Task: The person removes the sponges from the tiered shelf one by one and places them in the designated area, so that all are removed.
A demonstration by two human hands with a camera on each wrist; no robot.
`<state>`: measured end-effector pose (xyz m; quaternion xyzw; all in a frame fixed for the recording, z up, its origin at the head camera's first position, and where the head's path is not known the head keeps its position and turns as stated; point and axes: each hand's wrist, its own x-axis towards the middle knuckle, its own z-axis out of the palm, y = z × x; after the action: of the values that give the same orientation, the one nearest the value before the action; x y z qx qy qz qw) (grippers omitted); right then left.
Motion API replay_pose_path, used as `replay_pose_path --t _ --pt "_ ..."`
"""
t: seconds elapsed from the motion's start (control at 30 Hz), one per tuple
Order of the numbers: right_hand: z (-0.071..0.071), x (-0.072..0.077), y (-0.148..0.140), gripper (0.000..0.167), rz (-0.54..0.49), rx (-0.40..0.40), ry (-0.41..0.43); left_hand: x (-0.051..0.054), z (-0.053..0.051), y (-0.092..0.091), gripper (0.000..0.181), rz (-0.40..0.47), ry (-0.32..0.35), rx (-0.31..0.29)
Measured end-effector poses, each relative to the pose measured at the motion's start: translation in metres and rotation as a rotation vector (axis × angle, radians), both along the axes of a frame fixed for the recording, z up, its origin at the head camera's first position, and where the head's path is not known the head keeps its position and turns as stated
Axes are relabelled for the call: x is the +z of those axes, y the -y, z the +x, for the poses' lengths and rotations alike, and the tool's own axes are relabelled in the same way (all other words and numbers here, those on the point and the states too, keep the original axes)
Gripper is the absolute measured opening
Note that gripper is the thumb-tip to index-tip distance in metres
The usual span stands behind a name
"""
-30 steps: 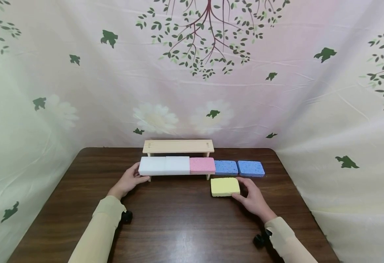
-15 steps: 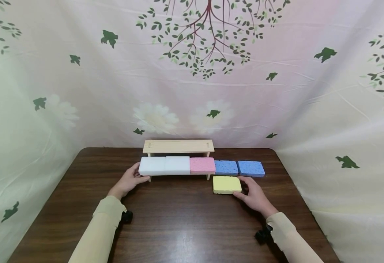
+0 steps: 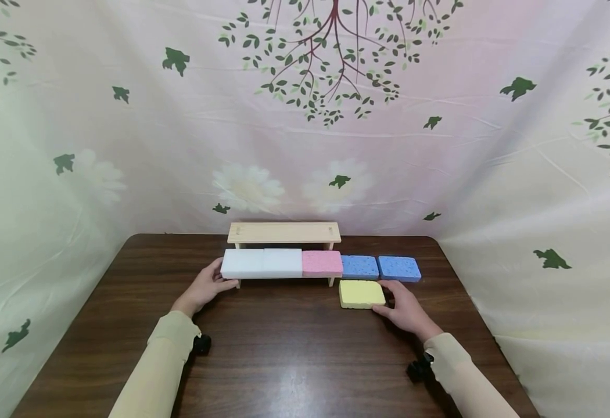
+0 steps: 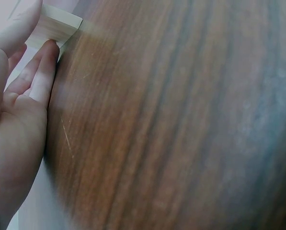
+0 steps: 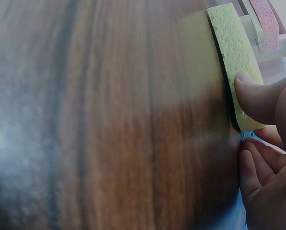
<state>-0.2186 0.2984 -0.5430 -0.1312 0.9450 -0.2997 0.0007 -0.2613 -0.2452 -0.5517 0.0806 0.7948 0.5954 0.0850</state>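
Note:
A two-step wooden rack (image 3: 284,232) stands at the back of the table. Two white foam sponges (image 3: 261,264) and a pink sponge (image 3: 322,264) lie side by side along its lower step. At the rack's left end, my left hand (image 3: 207,288) holds it, thumb in front and fingers at the side; the left wrist view shows fingertips against the wood (image 4: 61,24). My right hand (image 3: 403,307) pinches the right end of a yellow sponge (image 3: 361,294). This sponge is flat, at or just over the tabletop, in front of the rack's right end.
Two blue sponges (image 3: 359,267) (image 3: 399,269) lie in a row right of the rack, just behind the yellow one. The dark wood table (image 3: 294,360) extends toward me. Printed cloth (image 3: 305,145) hangs behind the table and at both sides.
My right hand has slid the yellow sponge slightly right and away from me, nearer the blue sponges, most of it in the first half second. My left hand has stayed put.

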Motion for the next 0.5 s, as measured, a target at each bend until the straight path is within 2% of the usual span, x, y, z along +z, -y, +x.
replay_pose_path --t 0.5 --pt "-0.0028 0.0005 -0.0013 0.067 0.002 -0.019 0.015 -0.0052 -0.0034 0.0003 0.088 -0.017 -0.003 0.003"
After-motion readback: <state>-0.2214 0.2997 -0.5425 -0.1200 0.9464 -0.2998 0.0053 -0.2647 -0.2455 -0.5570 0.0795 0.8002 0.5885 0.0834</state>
